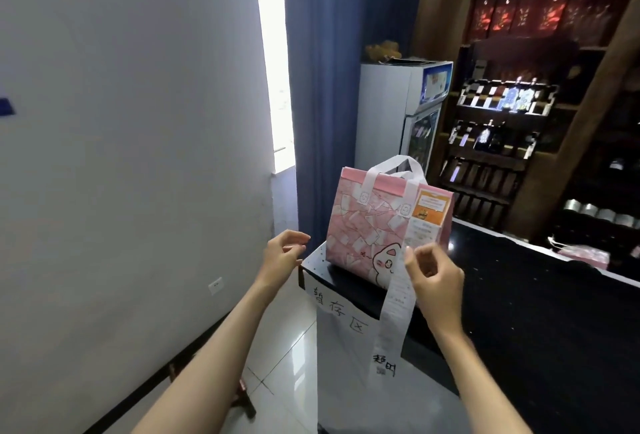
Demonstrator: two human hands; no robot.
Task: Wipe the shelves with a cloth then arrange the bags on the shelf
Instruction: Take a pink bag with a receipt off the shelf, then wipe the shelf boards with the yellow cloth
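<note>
This looks like a small shop — most likely one selling drinks and gift goods. Dark wooden shelves (512,98) fill the right wall, lined with rows of bottles (485,136), red patterned boxes (519,14) and price tags. A white drinks fridge (401,111) with a glass door stands in the corner beside a blue curtain (332,87). A long black table (540,295) runs like a sales counter, with a handwritten paper sign (341,309) taped to its end and a pink carrier bag (374,222) carrying a long printed receipt (394,309) — the look of a packed order
</note>
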